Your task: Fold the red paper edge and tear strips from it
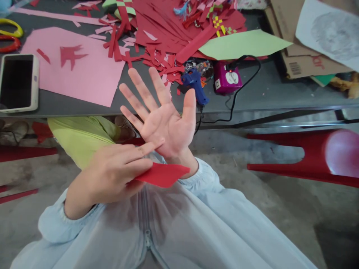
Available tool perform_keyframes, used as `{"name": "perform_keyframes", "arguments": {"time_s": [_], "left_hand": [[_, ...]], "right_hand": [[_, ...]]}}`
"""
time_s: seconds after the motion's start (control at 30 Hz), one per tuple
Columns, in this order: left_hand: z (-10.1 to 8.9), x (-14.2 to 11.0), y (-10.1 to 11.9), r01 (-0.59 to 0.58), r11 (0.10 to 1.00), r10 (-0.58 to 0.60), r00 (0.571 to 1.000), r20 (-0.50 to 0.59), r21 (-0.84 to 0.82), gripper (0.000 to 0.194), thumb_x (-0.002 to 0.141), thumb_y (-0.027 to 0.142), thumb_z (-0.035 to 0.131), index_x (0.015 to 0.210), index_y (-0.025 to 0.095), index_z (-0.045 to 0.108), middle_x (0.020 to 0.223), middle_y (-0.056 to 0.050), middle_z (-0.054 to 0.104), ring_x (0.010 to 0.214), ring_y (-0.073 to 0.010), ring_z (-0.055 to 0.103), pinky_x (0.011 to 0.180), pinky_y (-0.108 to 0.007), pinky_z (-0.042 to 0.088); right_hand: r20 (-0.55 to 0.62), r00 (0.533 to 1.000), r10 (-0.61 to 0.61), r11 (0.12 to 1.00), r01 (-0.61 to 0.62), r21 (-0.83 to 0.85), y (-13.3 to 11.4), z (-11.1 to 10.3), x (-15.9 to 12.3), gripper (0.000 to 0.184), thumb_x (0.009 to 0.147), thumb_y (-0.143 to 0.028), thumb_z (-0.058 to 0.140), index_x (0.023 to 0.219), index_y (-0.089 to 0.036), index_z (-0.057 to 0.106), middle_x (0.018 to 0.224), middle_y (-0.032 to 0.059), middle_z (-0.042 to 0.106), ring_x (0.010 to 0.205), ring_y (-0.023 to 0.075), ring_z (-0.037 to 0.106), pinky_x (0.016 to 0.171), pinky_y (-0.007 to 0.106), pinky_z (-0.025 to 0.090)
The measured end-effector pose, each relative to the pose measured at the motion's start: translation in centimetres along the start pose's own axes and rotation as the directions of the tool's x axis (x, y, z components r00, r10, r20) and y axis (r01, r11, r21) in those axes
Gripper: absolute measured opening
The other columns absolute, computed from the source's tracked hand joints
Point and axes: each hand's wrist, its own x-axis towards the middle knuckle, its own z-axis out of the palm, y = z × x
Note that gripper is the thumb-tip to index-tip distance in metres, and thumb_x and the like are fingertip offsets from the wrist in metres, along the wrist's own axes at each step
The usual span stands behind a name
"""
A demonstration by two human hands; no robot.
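Observation:
My right hand (162,123) is raised in front of the table edge, palm toward me, fingers spread wide and holding nothing. My left hand (112,172) sits just below it and pinches a small piece of red paper (165,175) between thumb and fingers. Its index finger stretches out and touches the heel of the right palm. Both wrists come out of pale blue sleeves over my lap.
The grey table (269,93) holds a heap of red paper strips (174,33), a pink sheet (84,71), a green sheet (241,44), a blue glue gun (195,84), a magenta plug box (227,78) and a phone (17,82). A red stool (294,157) lies on the floor at right.

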Motion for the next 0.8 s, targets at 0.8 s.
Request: {"name": "perform_keyframes", "arguments": {"time_s": [0.8], "left_hand": [[-0.9, 0.4, 0.1, -0.046, 0.983, 0.066, 0.992, -0.109, 0.178, 0.013, 0.088, 0.017, 0.057, 0.094, 0.026, 0.05, 0.089, -0.004, 0.073, 0.075, -0.0194, 0.062, 0.065, -0.038, 0.055]], "right_hand": [[-0.056, 0.998, -0.001, 0.998, -0.002, -0.06, -0.2, 1.1, -0.4, 0.062, 0.08, -0.078, 0.037, 0.122, -0.038, 0.06, 0.141, 0.0001, 0.059, 0.146, 0.0251, 0.044, 0.109, 0.061, 0.041]]}}
